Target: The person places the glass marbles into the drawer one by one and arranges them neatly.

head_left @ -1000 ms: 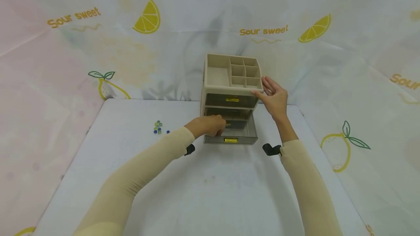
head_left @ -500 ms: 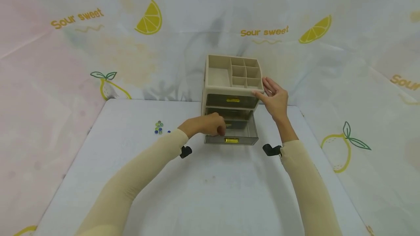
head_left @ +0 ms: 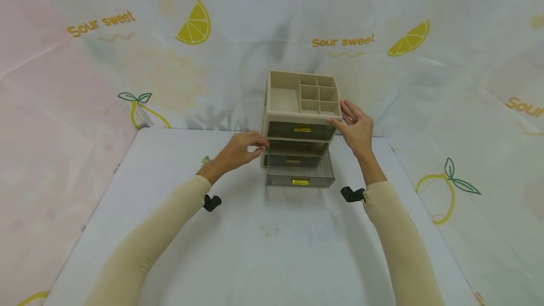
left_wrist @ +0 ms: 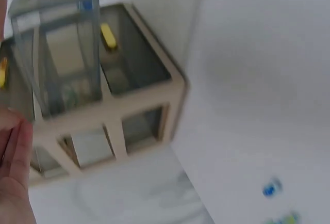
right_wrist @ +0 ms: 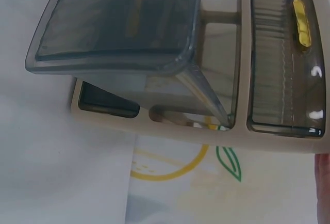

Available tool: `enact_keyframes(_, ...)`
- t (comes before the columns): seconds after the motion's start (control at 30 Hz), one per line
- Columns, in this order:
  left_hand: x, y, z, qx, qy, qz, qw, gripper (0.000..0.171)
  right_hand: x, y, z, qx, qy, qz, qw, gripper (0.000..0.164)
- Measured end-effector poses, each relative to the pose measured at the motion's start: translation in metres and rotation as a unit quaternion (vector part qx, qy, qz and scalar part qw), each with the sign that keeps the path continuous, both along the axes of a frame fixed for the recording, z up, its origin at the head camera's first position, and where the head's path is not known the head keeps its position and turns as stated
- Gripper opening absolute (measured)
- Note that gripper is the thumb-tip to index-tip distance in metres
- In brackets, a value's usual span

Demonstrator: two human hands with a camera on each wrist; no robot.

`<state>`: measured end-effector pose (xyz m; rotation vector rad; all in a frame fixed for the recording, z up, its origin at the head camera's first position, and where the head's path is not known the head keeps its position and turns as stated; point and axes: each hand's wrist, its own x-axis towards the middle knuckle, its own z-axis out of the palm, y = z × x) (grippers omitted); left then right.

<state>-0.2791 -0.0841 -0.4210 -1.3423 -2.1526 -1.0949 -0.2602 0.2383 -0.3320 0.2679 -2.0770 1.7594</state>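
Drawer (head_left: 280, 182): pulled well out, directly right of the left hand (head_left: 239, 151) and slightly nearer the person. A blue spot (left_wrist: 85, 4) shows through it in the left wrist view; whether a marble, cannot tell. Cabinet (head_left: 306, 118): upright between both hands, its other drawer fronts pushed in.

Left hand: beside the cabinet's left front edge, thumb and forefinger bent toward each other, little gap between. Cannot tell whether the tips meet, touch the edge or pinch anything.

Right hand (head_left: 357, 129): grips the cabinet's upper right front corner, thumb on the front, fingers along the side; apparently bracing it.

Marbles (head_left: 206, 160): loose on the desk (head_left: 272, 254), just left of the left wrist, partly hidden by it.

Judgement: step in hand looks like loading marbles into the drawer, unfinished. Next move calls for the left hand to reach leftward and pinch one marble, right hand steadying.
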Motion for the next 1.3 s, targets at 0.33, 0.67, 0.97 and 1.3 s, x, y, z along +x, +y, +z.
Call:
enact_keyframes(0.33, -0.021, -0.079, -0.022, -0.027, -0.190, 0.163, 0.9678, 0.016, 0.003, 0.004, -0.004, -0.012, -0.007, 0.001, 1.000, 0.071)
enact_keyframes(0.67, -0.027, -0.121, -0.065, -0.066, -0.266, 0.252, 0.9281, 0.020, 0.002, 0.003, -0.003, 0.003, -0.006, -0.005, 1.000, 0.069)
enact_keyframes(0.97, -0.031, -0.131, -0.080, -0.146, -0.265, 0.271, 0.9140, 0.018, 0.001, 0.002, -0.004, 0.000, -0.003, -0.003, 1.000, 0.069)
enact_keyframes(1.3, -0.031, -0.133, -0.086, -0.181, -0.288, 0.268, 0.9015, 0.019, 0.000, 0.001, -0.001, 0.012, 0.002, -0.001, 1.000, 0.068)
